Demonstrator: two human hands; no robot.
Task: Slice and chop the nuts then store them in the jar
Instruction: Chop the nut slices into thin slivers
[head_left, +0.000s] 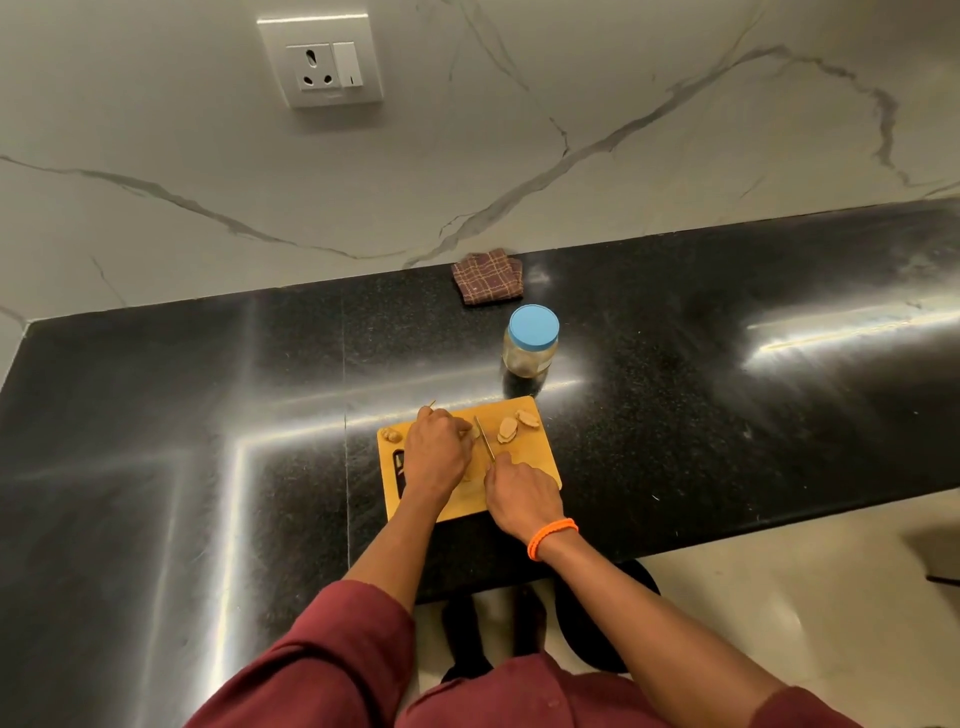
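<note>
The wooden cutting board (524, 499) lies on the black stone worktop (727, 415), directly in front of the person. The left hand (436, 452) rests at the board's centre, fingers curled down over a nut that is mostly hidden; judged, this steadies the piece against the blade. The right hand (522, 499), at about 5 o'clock from the left, grips the handle of a knife (484, 439); its blade runs up toward 11 o'clock, just beside the left fingertips, placed for a slicing cut.

Nut slices (514, 426) lie at 2 o'clock on the board, apart from the blade, apparently pushed aside to keep the cutting zone free. One small nut piece (391, 434) sits at the board's 10 o'clock corner.

The jar (530, 345) stands at 12 o'clock beyond the board, blue lid on, so storing is not yet begun. A folded checked cloth (488, 276) lies behind it against the wall.

No legible brand or writing; the jar label is too small to read.
</note>
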